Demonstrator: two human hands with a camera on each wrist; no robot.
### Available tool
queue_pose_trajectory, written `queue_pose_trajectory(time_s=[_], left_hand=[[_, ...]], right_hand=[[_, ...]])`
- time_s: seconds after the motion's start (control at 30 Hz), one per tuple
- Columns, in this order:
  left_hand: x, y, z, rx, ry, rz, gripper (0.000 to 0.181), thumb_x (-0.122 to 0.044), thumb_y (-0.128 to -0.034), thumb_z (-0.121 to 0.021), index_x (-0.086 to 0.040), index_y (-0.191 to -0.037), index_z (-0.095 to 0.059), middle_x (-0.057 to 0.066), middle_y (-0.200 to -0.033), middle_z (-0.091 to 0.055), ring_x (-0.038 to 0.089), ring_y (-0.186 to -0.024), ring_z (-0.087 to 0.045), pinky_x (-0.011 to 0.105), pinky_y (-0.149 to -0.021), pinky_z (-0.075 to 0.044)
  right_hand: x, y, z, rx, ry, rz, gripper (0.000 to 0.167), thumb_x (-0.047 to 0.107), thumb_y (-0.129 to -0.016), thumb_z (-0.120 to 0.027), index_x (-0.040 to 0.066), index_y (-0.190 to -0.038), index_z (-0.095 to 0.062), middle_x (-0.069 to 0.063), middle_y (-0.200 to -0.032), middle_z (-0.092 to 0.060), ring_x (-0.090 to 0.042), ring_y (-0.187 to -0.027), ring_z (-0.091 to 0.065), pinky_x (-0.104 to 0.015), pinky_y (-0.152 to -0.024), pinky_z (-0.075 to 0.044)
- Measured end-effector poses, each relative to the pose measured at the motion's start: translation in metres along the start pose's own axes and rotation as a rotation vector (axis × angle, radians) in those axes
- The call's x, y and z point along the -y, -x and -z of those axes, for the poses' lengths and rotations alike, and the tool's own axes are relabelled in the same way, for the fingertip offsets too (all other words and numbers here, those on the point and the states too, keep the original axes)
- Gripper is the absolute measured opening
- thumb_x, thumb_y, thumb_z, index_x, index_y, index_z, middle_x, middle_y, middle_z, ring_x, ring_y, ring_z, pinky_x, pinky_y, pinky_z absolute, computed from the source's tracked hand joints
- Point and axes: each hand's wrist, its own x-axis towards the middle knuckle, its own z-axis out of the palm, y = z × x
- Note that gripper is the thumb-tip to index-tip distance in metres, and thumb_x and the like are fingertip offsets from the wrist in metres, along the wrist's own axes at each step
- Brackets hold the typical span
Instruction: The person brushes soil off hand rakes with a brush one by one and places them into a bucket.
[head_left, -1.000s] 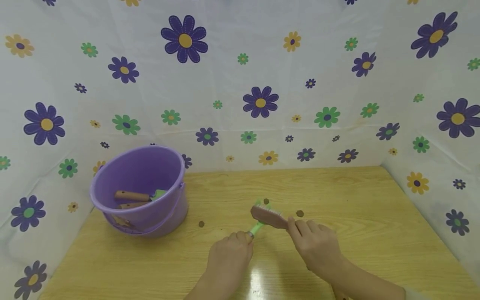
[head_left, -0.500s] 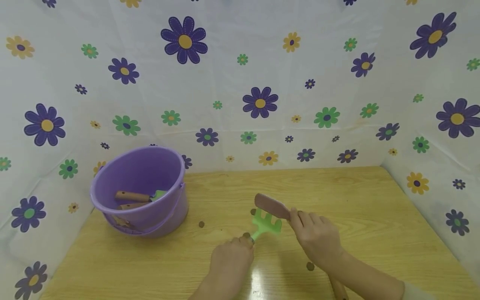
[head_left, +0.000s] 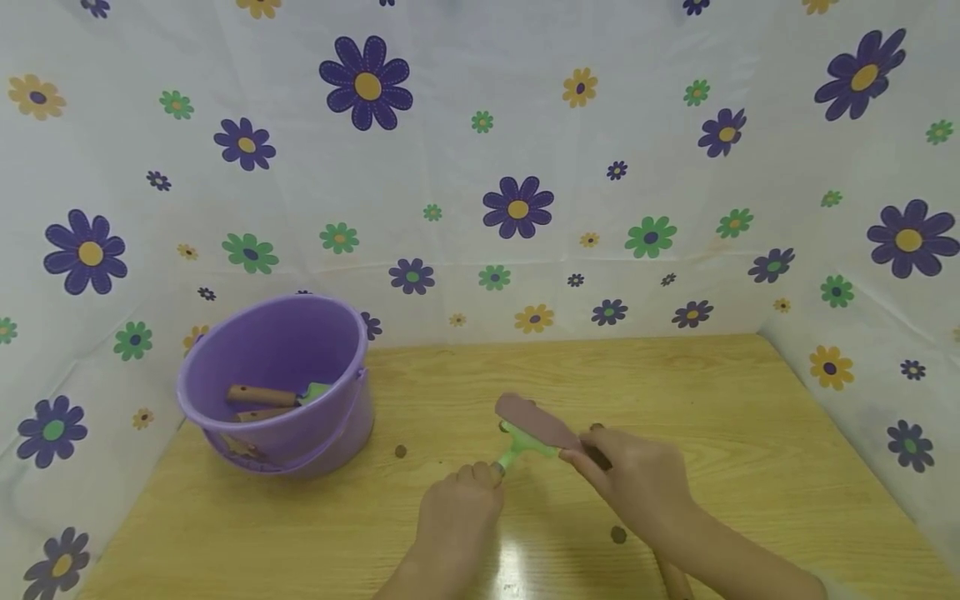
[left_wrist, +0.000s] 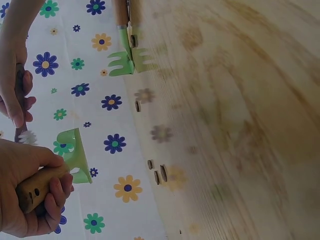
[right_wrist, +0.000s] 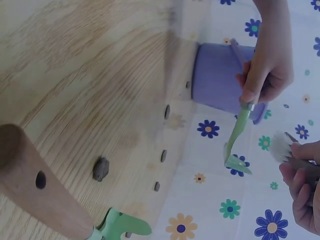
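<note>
The left hand [head_left: 461, 510] grips a rake [left_wrist: 81, 159] above the desk [head_left: 712, 392], and the right hand [head_left: 641, 475] clasps a brush [head_left: 534, 421] near it. A bucket [head_left: 337, 433] at left holds 2 tools [head_left: 262, 395]; brown bits [head_left: 618, 535] lie about.

The left grip [head_left: 461, 510] and right grip [head_left: 647, 477] stand apart with fingers [left_wrist: 52, 206] curled, the right thumb [head_left: 588, 473] extended, the left forearm [head_left: 422, 573] angled up from below and the right forearm [head_left: 746, 546] slanted in from lower right.
</note>
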Motion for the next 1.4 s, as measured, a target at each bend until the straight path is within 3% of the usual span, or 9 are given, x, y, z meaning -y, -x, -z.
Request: queue_pose_trajectory(time_s=[0.07,0.17,0.4,0.57,0.9,1.17,1.4], left_hand=[[0.0,-0.001,-0.002,-0.043,0.023,0.009,0.017,-0.019,-0.078,-0.077,-0.007,-0.073,-0.066,-0.005,-0.053,-0.044,0.001,-0.041,-0.028,0.007,-0.036,-0.021],[0.0,-0.001,-0.004,-0.095,0.061,0.026,0.019,-0.02,-0.079,-0.076,-0.008,-0.071,-0.064,-0.006,-0.051,-0.043,0.0,-0.041,-0.026,0.006,-0.036,-0.019],[-0.001,-0.001,-0.003,-0.146,0.085,0.026,0.022,-0.019,-0.077,-0.078,-0.008,-0.069,-0.061,-0.003,-0.053,-0.047,0.001,-0.041,-0.033,0.007,-0.036,-0.026],[-0.001,-0.002,-0.002,-0.146,0.086,0.013,0.02,-0.021,-0.0763,-0.079,-0.007,-0.072,-0.065,-0.003,-0.055,-0.052,0.0,-0.041,-0.039,0.006,-0.038,-0.03],[-0.004,-0.001,-0.001,-0.194,0.095,0.04,0.029,-0.021,-0.0754,-0.078,-0.009,-0.065,-0.054,-0.003,-0.051,-0.044,0.002,-0.04,-0.031,0.009,-0.035,-0.022],[-0.003,-0.001,0.001,-0.174,0.096,0.048,0.03,-0.023,-0.0753,-0.079,-0.007,-0.065,-0.056,-0.003,-0.05,-0.045,0.001,-0.04,-0.031,0.008,-0.035,-0.021],[-0.003,-0.002,0.003,-0.14,0.128,0.057,0.028,-0.023,-0.077,-0.078,-0.005,-0.067,-0.059,-0.003,-0.05,-0.045,0.001,-0.039,-0.031,0.006,-0.036,-0.021]], right_hand=[[0.003,0.0,0.003,0.044,-0.037,-0.033,0.053,0.054,-0.092,-0.048,0.01,-0.076,-0.072,0.006,-0.055,-0.063,0.008,-0.039,-0.032,-0.004,-0.037,-0.021],[0.006,0.001,0.004,0.074,-0.056,-0.047,0.04,0.049,-0.086,-0.062,0.012,-0.076,-0.073,0.008,-0.054,-0.062,0.01,-0.04,-0.034,-0.003,-0.038,-0.023],[0.013,0.006,-0.001,0.045,-0.049,-0.001,0.049,0.054,-0.091,-0.05,0.013,-0.073,-0.07,0.009,-0.055,-0.062,0.007,-0.041,-0.042,-0.004,-0.037,-0.027],[0.014,0.011,-0.005,0.059,-0.049,0.021,0.041,0.048,-0.089,-0.058,0.013,-0.071,-0.069,0.01,-0.055,-0.06,0.006,-0.042,-0.044,-0.004,-0.038,-0.029],[0.007,0.012,-0.008,0.054,0.005,0.044,0.044,0.047,-0.089,-0.058,0.009,-0.072,-0.069,0.003,-0.058,-0.065,0.0,-0.04,-0.051,-0.004,-0.037,-0.031],[0.001,0.011,-0.008,0.053,0.048,0.038,0.051,0.051,-0.093,-0.048,0.01,-0.072,-0.069,0.003,-0.057,-0.065,0.001,-0.037,-0.046,-0.004,-0.035,-0.024],[-0.003,0.011,-0.011,-0.004,0.123,0.083,0.063,0.049,-0.1,-0.028,0.009,-0.069,-0.065,0.002,-0.054,-0.062,-0.002,-0.034,-0.044,-0.007,-0.033,-0.022]])
